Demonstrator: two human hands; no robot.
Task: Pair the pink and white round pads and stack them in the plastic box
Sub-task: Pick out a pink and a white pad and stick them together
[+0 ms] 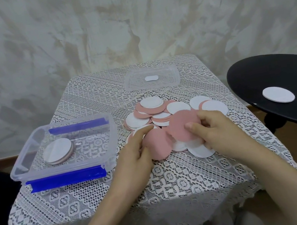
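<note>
A loose pile of pink and white round pads [155,111] lies in the middle of the lace-covered table. My right hand [212,130] pinches a pink pad [182,128], lifted at a tilt over the pile's near side. My left hand [137,154] holds another pink pad [157,146] at its left edge, index finger stretched over a white pad beneath. The clear plastic box [31,152] with blue clips stands at the left; a short stack of pads [59,151], white side up, lies inside it.
The box's clear lid [172,72] lies at the far side of the table. A black round side table [257,81] at the right carries one white pad [278,94]. A wall stands close behind.
</note>
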